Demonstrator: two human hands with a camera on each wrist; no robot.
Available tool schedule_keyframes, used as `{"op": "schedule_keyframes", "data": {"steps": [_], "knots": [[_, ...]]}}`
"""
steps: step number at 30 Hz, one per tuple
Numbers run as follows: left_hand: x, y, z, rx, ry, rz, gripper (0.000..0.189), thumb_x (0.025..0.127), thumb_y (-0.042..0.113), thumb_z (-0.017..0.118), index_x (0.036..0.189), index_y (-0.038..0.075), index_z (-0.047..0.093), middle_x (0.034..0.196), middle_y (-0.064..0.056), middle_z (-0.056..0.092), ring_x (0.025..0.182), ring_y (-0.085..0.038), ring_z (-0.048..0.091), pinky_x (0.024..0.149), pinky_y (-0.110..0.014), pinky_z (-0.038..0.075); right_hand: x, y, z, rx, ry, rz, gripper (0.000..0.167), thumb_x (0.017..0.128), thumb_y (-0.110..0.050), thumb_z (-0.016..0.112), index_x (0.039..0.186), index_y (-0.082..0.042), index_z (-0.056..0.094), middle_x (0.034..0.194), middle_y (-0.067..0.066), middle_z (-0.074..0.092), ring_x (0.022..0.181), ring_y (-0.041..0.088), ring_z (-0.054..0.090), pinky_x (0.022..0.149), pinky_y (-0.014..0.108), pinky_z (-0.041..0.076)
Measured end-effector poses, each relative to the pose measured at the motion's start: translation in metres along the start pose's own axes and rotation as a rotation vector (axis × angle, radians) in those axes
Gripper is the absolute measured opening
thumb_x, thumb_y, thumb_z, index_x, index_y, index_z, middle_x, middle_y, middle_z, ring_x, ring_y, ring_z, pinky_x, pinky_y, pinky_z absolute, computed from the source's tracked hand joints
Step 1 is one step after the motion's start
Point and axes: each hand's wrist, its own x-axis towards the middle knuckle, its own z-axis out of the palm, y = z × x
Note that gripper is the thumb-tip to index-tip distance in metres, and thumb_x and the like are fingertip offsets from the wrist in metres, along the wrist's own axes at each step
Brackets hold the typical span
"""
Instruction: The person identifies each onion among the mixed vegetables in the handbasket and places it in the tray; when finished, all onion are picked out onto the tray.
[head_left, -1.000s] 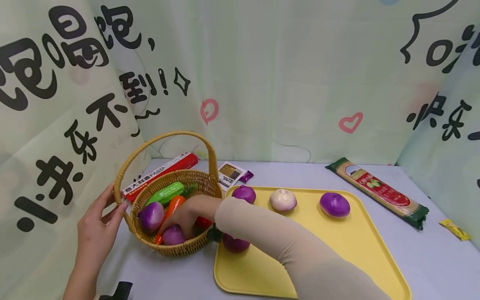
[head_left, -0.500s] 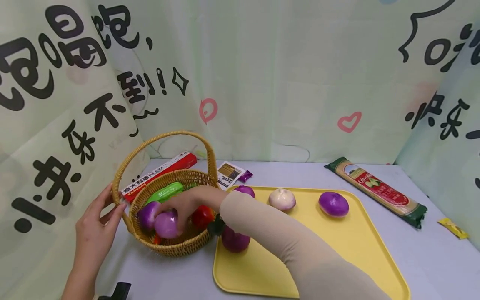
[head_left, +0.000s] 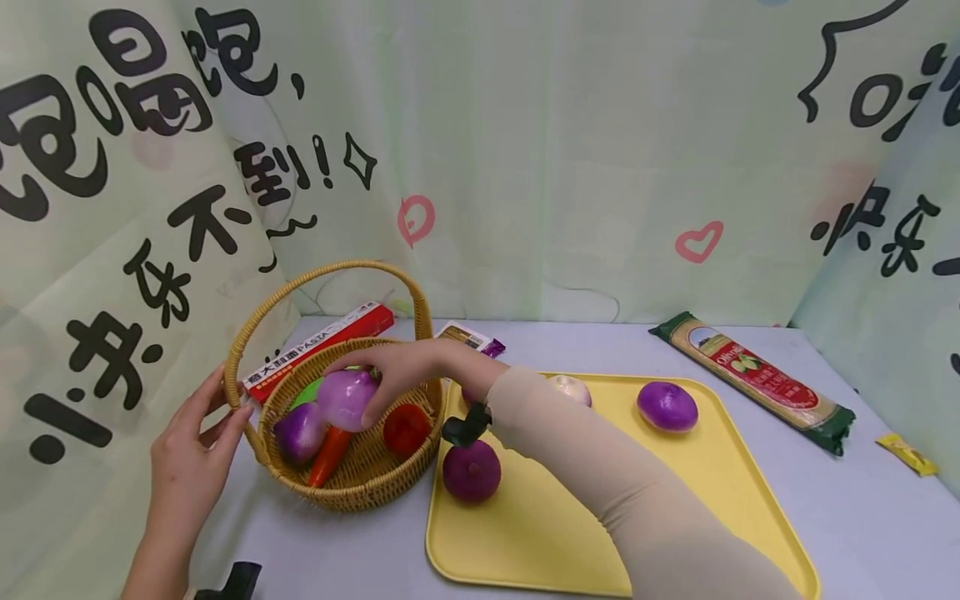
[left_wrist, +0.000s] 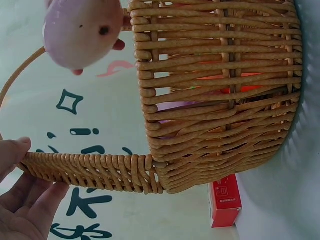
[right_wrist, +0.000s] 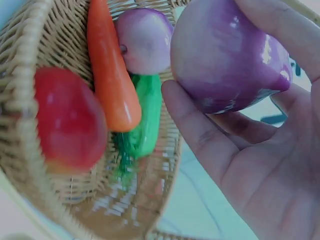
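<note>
My right hand (head_left: 408,367) holds a purple onion (head_left: 347,402) above the wicker basket (head_left: 352,498), fingers and thumb curled around it. In the right wrist view the onion (right_wrist: 225,55) hangs clear of the things in the basket. Those are a second purple onion (head_left: 298,435), an orange carrot (head_left: 330,457), a red tomato-like fruit (head_left: 407,432) and a green vegetable (right_wrist: 146,117), partly covered in the head view. My left hand (head_left: 191,462) pinches the left side of the basket's handle (left_wrist: 95,170) between thumb and fingers.
Right of the basket lies a yellow tray (head_left: 540,542) with several onions, among them a dark purple one (head_left: 471,472) near its left edge. A red pasta box (head_left: 318,350) sits behind the basket. A noodle packet (head_left: 757,379) and small yellow sachet (head_left: 909,455) lie far right.
The right hand has lifted the purple onion up from inside the basket, uncovering the carrot and red fruit. The left hand has stayed on the handle.
</note>
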Motion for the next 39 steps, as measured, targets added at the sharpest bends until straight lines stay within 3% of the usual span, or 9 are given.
{"op": "schedule_keyframes", "data": {"steps": [7,15,20,31,34,39], "knots": [[0.002,0.0,0.0,0.008,-0.009,-0.014,0.061,0.087,0.017,0.066,0.142,0.03,0.042,0.126,-0.011,0.06,0.1,0.019,0.042,0.073,0.009,0.034,-0.026,0.013,-0.009,0.056,0.032,0.009,0.078,0.077,-0.032,0.076,0.143,-0.036,0.034,0.136,-0.002,0.042,0.12,0.016,0.045,0.088,0.026,0.052],[0.001,0.002,0.001,-0.03,0.019,0.02,0.062,0.085,0.008,0.068,0.14,0.026,0.046,0.119,-0.011,0.062,0.095,0.026,0.037,0.073,0.008,0.036,-0.063,0.022,-0.021,0.061,0.087,0.025,0.079,0.077,-0.032,0.076,0.144,-0.036,0.035,0.137,-0.001,0.044,0.121,0.017,0.048,0.095,0.029,0.05],[0.001,0.002,0.001,-0.021,0.01,0.007,0.062,0.086,0.01,0.068,0.141,0.028,0.045,0.121,-0.011,0.062,0.095,0.026,0.036,0.072,0.009,0.036,-0.086,0.031,-0.024,0.084,0.104,0.04,0.078,0.076,-0.033,0.077,0.143,-0.037,0.035,0.136,-0.003,0.044,0.121,0.014,0.048,0.098,0.03,0.047],[-0.001,0.002,0.0,0.007,0.004,-0.025,0.062,0.087,0.012,0.067,0.142,0.029,0.043,0.126,-0.011,0.06,0.096,0.025,0.038,0.072,0.009,0.035,-0.135,0.05,-0.017,0.065,0.138,-0.042,0.075,0.081,-0.027,0.074,0.145,-0.026,0.035,0.139,-0.001,0.044,0.125,0.018,0.049,0.103,0.032,0.045],[-0.001,0.002,0.0,0.006,-0.001,-0.031,0.062,0.087,0.013,0.066,0.142,0.03,0.043,0.127,-0.012,0.059,0.103,0.016,0.047,0.072,0.009,0.035,-0.15,0.056,-0.013,0.069,0.164,-0.035,0.076,0.081,-0.027,0.074,0.145,-0.026,0.034,0.143,-0.002,0.041,0.126,0.019,0.048,0.102,0.032,0.046],[0.001,0.004,0.001,0.029,-0.007,-0.058,0.062,0.088,0.014,0.065,0.143,0.032,0.041,0.129,-0.008,0.059,0.115,-0.018,0.056,0.073,0.008,0.035,-0.177,0.065,-0.007,0.112,0.217,-0.003,0.078,0.079,-0.026,0.076,0.145,-0.027,0.035,0.141,0.0,0.043,0.122,0.022,0.05,0.097,0.034,0.05]]}}
